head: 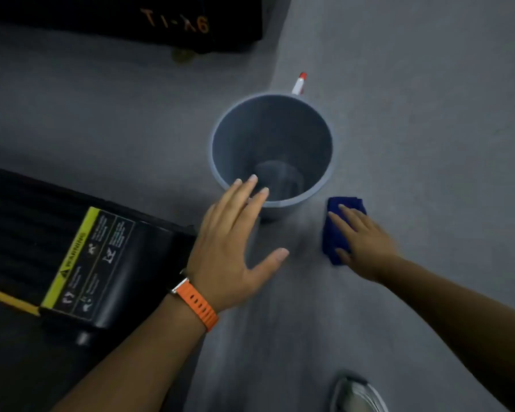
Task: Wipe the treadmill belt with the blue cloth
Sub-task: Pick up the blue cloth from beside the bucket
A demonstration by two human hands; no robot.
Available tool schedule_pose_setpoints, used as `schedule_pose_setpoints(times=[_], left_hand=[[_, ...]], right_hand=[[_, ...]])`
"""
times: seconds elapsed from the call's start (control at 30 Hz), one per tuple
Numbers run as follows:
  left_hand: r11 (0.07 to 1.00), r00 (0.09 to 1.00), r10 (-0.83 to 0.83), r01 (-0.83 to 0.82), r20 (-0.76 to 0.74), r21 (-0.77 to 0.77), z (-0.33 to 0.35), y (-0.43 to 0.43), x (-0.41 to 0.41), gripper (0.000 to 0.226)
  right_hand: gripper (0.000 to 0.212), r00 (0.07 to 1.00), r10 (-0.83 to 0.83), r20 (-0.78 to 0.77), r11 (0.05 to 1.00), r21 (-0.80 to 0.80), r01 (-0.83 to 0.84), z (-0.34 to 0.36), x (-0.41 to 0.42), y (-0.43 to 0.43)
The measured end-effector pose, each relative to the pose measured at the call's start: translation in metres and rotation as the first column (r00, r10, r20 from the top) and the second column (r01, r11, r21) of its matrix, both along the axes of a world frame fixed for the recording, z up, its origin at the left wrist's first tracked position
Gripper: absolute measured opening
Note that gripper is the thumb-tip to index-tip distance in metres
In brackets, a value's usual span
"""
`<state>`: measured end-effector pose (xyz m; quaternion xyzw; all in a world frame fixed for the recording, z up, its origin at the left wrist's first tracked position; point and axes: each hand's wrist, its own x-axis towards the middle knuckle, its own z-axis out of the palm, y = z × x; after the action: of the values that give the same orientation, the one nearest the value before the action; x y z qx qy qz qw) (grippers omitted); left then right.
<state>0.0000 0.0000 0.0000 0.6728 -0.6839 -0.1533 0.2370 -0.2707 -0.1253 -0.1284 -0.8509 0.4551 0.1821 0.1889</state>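
Pick-up step, likely: folded dark-blue cloth (338,230) centre right, just beside round grey plastic bucket (217,138); right hand (366,242) flat on it, fingers straight; left hand (232,251) spread wide, empty. Next: gripping cloth, carrying to black ribbed treadmill belt (21,221), lower left.

Blue cloth (336,230); grey bucket (235,120); orange watch strap (198,304); yellow-black warning label (84,263).

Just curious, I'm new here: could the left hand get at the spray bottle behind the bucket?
Probably not straight on. The bucket stands between the open left hand and the spray bottle, of which only the top shows past the far rim. Going over or round should work.
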Motion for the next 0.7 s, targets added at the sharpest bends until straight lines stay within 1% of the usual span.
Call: schedule_pose_setpoints(times=[0.07, 0.13, 0.17, 0.2, 0.27, 0.3, 0.33, 0.37, 0.43, 0.5, 0.6, 0.7], left_hand=[[0.999, 1.0, -0.006, 0.006, -0.006, -0.035, -0.008, 0.007, 0.002, 0.082], [0.999, 1.0, 0.016, -0.015, 0.005, -0.041, -0.014, 0.015, 0.008, 0.082], [0.999, 0.999, 0.038, -0.038, 0.003, -0.032, -0.013, 0.02, 0.012, 0.082], [0.998, 0.998, 0.057, -0.057, 0.0, -0.029, -0.012, 0.026, 0.015, 0.082], [0.996, 0.997, 0.081, -0.082, -0.015, -0.032, -0.005, 0.038, 0.021, 0.082], [0.996, 0.996, 0.088, -0.088, -0.023, -0.033, 0.001, 0.043, 0.022, 0.081], [0.995, 0.996, 0.09, -0.091, -0.028, -0.031, 0.007, 0.047, 0.023, 0.081], [0.995, 0.995, 0.098, -0.099, -0.033, -0.027, 0.014, 0.051, 0.024, 0.08], [0.991, 0.991, 0.133, -0.133, -0.035, -0.012, 0.033, 0.063, 0.028, 0.08], [0.985, 0.985, 0.171, -0.171, -0.032, 0.014, 0.061, 0.076, 0.031, 0.08], [0.98, 0.982, 0.191, -0.191, -0.002, 0.058, 0.122, 0.093, 0.04, 0.082], [0.971, 0.975, 0.216, -0.22, 0.045, 0.094, 0.202, 0.111, 0.053, 0.084]], right_hand=[[0.088, 0.996, -0.041, -0.074, 0.999, 0.027, 0.043, -0.029, 0.001, -0.007], [0.086, 0.991, -0.078, -0.113, 0.997, -0.009, 0.077, -0.051, 0.004, -0.013], [0.081, 0.99, -0.094, -0.107, 0.995, -0.039, 0.09, -0.059, 0.006, -0.013], [0.072, 0.986, -0.14, -0.09, 0.99, -0.022, 0.139, -0.057, 0.012, -0.01], [0.046, 0.972, -0.227, -0.054, 0.972, 0.05, 0.23, -0.054, 0.02, -0.006], [0.037, 0.971, -0.228, -0.071, 0.971, 0.061, 0.232, -0.05, 0.023, -0.002], [0.031, 0.976, -0.201, -0.09, 0.978, 0.047, 0.205, -0.041, 0.027, 0.004], [0.029, 0.981, -0.177, -0.074, 0.984, 0.007, 0.178, -0.032, 0.029, 0.013], [0.026, 0.985, -0.166, 0.056, 0.986, -0.015, 0.167, 0.0, 0.039, 0.033], [0.024, 0.976, -0.106, 0.191, 0.992, -0.047, 0.117, 0.047, 0.053, 0.055], [0.021, 0.931, -0.053, 0.36, 0.996, -0.046, 0.075, 0.147, 0.079, 0.084], [0.021, 0.842, -0.048, 0.538, 0.999, 0.007, 0.052, 0.269, 0.103, 0.106]])
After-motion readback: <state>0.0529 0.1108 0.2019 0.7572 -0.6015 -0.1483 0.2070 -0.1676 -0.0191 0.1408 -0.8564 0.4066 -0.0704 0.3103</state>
